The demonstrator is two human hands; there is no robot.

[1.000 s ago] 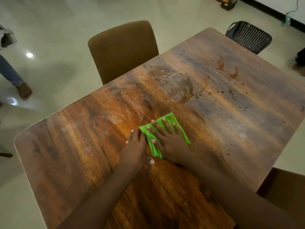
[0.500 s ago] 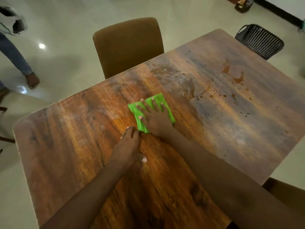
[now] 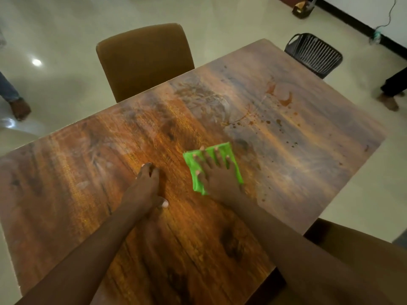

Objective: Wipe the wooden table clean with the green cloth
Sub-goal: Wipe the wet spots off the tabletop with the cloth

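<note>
Flat, folded green cloth (image 3: 222, 150) under spread right hand (image 3: 217, 172), wooden table (image 3: 308, 155).

Beyond the fingers (image 3: 217, 160) and to their left stands a brown padded chair (image 3: 145, 60); beyond and rightward, a black slatted chair (image 3: 313, 55) — farther right, someone's foot (image 3: 388, 102). Far to their left, a shoe (image 3: 19, 108) on the glossy floor (image 3: 66, 29).

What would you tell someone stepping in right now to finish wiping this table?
Left hand: open, flat on the wooden table, holding nothing.
Right hand: open, fingers spread, pressing the green cloth flat mid-table.
Done: hard to tell; wipe smears show toward the far edge.
To do: reddish stain and drops beyond the cloth on the right, not yet wiped.
</note>
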